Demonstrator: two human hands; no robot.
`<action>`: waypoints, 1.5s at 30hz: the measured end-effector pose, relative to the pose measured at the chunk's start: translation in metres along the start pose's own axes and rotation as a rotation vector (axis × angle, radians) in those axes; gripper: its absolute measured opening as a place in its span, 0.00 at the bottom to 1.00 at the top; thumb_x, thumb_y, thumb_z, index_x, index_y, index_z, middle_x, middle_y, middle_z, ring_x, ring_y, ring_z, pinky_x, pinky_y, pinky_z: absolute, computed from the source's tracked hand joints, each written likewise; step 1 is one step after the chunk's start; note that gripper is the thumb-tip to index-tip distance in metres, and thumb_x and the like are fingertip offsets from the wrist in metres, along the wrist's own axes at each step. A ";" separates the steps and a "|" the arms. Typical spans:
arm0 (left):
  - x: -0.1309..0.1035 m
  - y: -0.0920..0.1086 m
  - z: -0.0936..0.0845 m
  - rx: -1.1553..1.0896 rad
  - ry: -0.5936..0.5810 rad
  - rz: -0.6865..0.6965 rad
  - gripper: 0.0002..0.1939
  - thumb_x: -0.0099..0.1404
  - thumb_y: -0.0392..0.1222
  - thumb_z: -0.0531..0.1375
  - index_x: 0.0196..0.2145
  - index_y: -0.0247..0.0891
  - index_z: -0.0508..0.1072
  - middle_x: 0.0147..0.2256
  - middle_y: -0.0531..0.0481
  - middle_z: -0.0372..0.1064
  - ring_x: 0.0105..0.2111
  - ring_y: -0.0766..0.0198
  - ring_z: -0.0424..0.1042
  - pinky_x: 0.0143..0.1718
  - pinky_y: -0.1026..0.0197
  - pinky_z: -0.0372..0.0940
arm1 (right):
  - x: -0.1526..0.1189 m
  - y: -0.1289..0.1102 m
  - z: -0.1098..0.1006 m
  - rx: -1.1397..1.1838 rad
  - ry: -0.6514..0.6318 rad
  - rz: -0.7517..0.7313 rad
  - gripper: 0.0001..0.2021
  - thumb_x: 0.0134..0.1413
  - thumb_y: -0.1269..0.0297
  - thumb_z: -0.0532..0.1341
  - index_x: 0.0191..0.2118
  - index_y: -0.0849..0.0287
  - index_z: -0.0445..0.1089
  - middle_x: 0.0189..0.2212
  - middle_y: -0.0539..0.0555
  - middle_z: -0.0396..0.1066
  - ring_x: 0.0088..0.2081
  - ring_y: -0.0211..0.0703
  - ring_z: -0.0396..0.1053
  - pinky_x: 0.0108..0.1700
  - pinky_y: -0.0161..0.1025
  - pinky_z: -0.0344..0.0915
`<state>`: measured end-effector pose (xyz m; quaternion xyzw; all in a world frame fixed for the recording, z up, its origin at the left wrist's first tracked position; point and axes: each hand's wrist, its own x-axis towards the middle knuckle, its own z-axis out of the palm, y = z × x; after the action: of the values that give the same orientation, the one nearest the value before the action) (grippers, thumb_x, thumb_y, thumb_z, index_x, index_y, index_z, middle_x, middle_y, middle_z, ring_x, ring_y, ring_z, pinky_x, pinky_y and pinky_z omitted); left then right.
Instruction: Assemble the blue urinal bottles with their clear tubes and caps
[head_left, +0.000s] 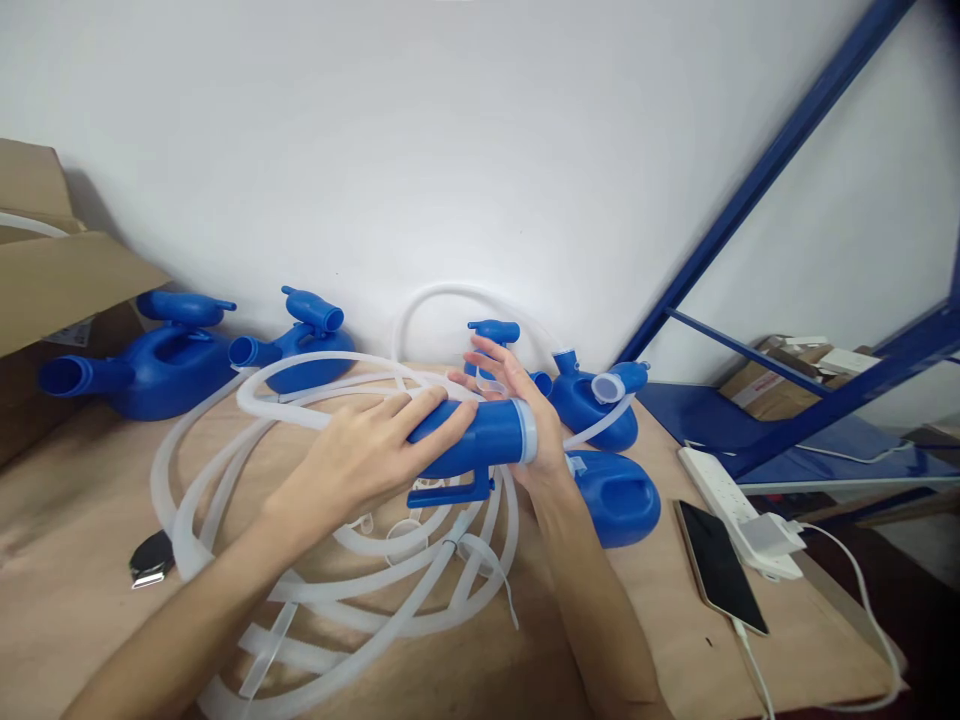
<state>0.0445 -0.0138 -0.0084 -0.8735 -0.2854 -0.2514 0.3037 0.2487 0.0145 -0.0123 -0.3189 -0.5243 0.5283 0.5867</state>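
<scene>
My left hand (375, 435) is closed around a blue plastic urinal head (491, 438), a tube-shaped piece with a hooked arm on its underside. A pale translucent ring cap (529, 430) sits on its right end. Against that end rests the palm of my right hand (544, 435), its fingers stretched out and apart. Part of this hand is hidden behind the piece. Beneath both hands, coils of translucent hose (397, 580) lie on the wooden table (600, 640). Just right of my right wrist is a blue urinal bottle (619, 500).
More blue bottles stand along the wall, including one at left (161, 375). An open cardboard box (82, 275) is at far left. A phone (720, 565) and a white power strip (727, 500) lie near the right edge, beside a blue metal shelf (787, 430).
</scene>
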 end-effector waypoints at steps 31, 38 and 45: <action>-0.005 -0.021 0.002 -0.090 0.120 -0.293 0.34 0.70 0.58 0.63 0.68 0.45 0.64 0.55 0.41 0.74 0.44 0.52 0.80 0.36 0.60 0.71 | -0.020 -0.033 -0.045 -0.489 -0.303 -0.071 0.43 0.62 0.49 0.68 0.76 0.43 0.47 0.62 0.59 0.71 0.64 0.55 0.69 0.60 0.54 0.73; -0.007 -0.028 0.000 -0.113 0.175 -0.437 0.32 0.71 0.54 0.63 0.68 0.48 0.62 0.56 0.44 0.73 0.49 0.52 0.78 0.40 0.60 0.72 | -0.021 -0.032 -0.027 -0.379 -0.257 -0.039 0.23 0.53 0.59 0.75 0.53 0.51 0.72 0.36 0.50 0.82 0.43 0.47 0.82 0.48 0.45 0.80; -0.006 -0.024 0.004 -0.163 0.225 -0.477 0.34 0.70 0.52 0.64 0.69 0.47 0.60 0.55 0.45 0.73 0.48 0.52 0.78 0.44 0.57 0.74 | -0.022 -0.024 -0.005 -0.322 -0.080 -0.190 0.09 0.55 0.58 0.73 0.40 0.54 0.83 0.37 0.52 0.84 0.39 0.47 0.82 0.44 0.46 0.82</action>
<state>0.0258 0.0024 -0.0054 -0.7698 -0.4266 -0.4333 0.1942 0.2629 -0.0111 0.0026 -0.3367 -0.6528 0.3921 0.5539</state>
